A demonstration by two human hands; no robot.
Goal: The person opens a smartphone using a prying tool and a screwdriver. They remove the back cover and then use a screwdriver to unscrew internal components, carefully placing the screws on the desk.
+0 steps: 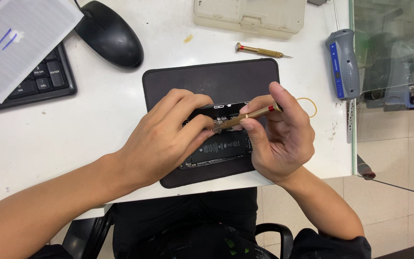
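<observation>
Black and rubbery, the work mat point(216, 79) lies on the white tabletop point(73, 124), and on it rests an opened smartphone point(221, 146) with its back off, so that the dark battery and the small metal parts near its upper end show. The left hand point(166, 139) covers the phone's left side, its fingers curled down and pressing on the frame, with the fingertips close to the exposed parts (what lies under the palm is hidden). The right hand point(276, 139) is closed around a slim brass-coloured precision screwdriver point(245, 116), pinched between thumb and forefinger, the shaft slanting down to the left so that its tip meets the phone's upper section just beside the left fingertips. A thin yellow rubber band point(311, 106) lies on the tabletop partly behind the right hand.

Beyond the mat, a second brass screwdriver point(260, 51) lies loose, pointing right. A beige plastic case point(250, 17) sits at the top edge, and a grey and blue electric screwdriver point(343, 62) lies near the right edge of the tabletop. To the upper left are a black computer mouse point(110, 34), a black keyboard point(39, 81) and a white sheet with blue marks point(20, 38) resting over the keys.
</observation>
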